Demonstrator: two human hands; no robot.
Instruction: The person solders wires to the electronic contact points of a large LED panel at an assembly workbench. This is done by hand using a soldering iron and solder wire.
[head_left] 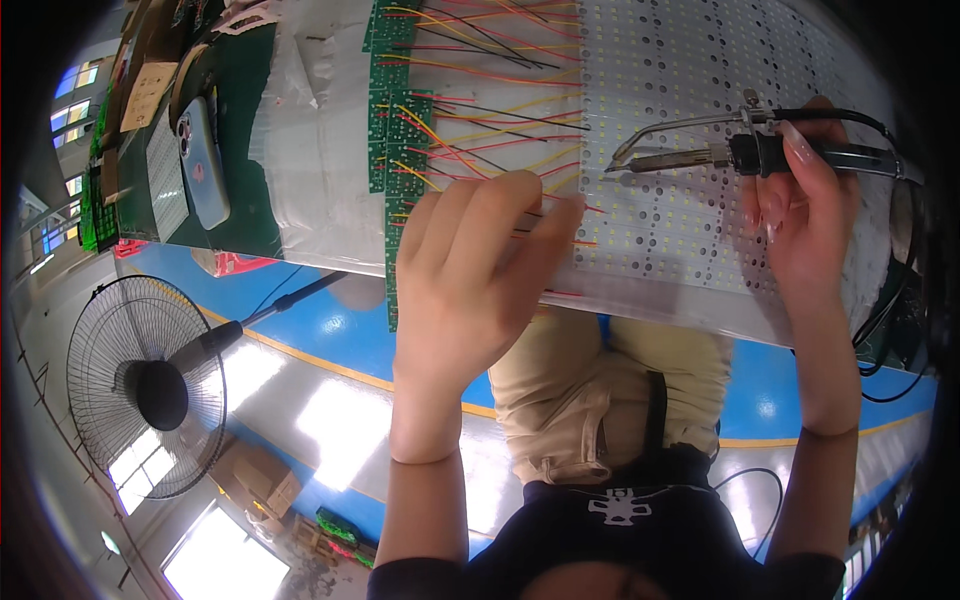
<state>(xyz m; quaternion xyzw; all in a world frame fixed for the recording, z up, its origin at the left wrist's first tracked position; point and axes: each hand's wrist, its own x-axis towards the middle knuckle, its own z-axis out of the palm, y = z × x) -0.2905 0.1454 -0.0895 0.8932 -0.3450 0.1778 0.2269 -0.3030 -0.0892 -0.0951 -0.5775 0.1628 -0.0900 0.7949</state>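
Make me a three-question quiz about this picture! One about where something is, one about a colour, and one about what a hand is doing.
1. Where does the phone lie?
A. On the green mat at the person's left
B. On the white LED panel
C. On the floor beside the fan

2. What colour are the small circuit boards?
A. Blue
B. Green
C. White

3. What is the right hand doing?
A. Resting flat and empty
B. Holding a cup
C. Gripping a soldering iron

Answers:
1 A, the phone sits on the green mat, away from the white LED panel.
2 B, the strip of boards with red, yellow and black wires is green.
3 C, its fingers close around the black handle of the soldering iron, while the left hand pinches wires.
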